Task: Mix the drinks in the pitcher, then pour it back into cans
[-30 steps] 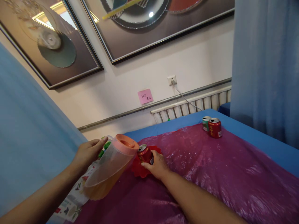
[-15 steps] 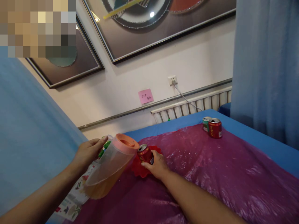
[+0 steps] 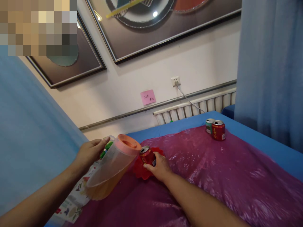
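So the left hand (image 3: pixel 91 154) is wrapped around the back of a clear plastic pitcher (image 3: pixel 111 170) with an orange lid (image 3: pixel 129 144), fingers closed on what looks like the handle side, though the handle itself is mostly hidden behind the hand. The pitcher is tipped well over to the right, lid end pointing at a red can (image 3: pixel 147 155), with amber liquid pooled in the low part of the body. The lid rim sits just beside the can's open top, pretty much touching it from this angle; can't tell if anything is actually running out.

The right hand (image 3: pixel 159 167) is clamped on that red can from the near side, thumb and fingers round its lower half, holding it tilted a bit toward the pitcher. The can sits over a red dish (image 3: pixel 139 171) with a wavy edge, which rests on the crinkly purple plastic sheet (image 3: pixel 213 176) covering the worktop (image 3: pixel 267 143), blue at the edges.

Way off at the far right corner of the sheet, well apart from both hands, there's another red can (image 3: pixel 218 130) standing upright with a green can (image 3: pixel 209 125) touching it just behind. Pink sticky note (image 3: pixel 148 97) on the wall.
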A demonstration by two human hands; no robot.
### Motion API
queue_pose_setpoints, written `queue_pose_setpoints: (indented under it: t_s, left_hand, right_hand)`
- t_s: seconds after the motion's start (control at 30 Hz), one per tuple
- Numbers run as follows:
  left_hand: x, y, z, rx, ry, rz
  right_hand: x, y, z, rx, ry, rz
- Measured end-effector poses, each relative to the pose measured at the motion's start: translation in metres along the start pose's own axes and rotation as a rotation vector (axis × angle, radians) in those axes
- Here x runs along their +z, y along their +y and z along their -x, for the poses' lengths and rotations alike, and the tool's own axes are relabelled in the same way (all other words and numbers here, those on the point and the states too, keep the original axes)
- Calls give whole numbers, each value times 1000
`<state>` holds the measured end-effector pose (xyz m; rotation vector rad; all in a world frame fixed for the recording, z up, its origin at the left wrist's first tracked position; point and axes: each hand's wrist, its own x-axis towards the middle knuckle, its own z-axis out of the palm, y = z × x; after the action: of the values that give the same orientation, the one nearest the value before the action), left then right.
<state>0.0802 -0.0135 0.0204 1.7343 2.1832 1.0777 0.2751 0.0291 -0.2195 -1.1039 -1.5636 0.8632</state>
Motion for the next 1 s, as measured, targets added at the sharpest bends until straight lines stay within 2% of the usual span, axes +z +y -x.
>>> queue_pose_setpoints:
  t_s: [1.0]
  left_hand:
    - [0,1,0,-3,-1,12]
  right_hand:
    - [0,-2,1,-23,5,-17]
